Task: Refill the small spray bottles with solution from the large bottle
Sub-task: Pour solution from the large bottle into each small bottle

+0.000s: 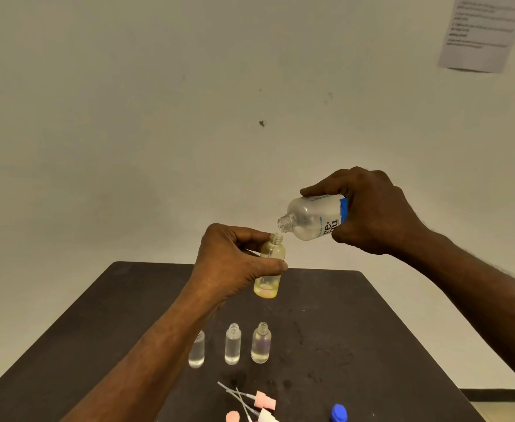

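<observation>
Above dark table [97,315], clear large bottle [311,219] tips over yellowish small bottle [269,266].

Dim warm indoor light, soft shadows, wide-angle bending at edges, wall paper [484,32] blurred

A large clear plastic bottle with a white-and-blue label [317,219] is tipped nearly flat at centre right of the frame, uncapped, its open neck pointing left and down, just above the mouth of a small clear yellow-tinted bottle [269,266]. That small bottle is upright, uncapped, raised above the desk at mid-frame, with a little liquid at its bottom. Lower centre, three more small clear uncapped bottles [232,344] stand upright in a row on the desk, each holding some liquid.
</observation>
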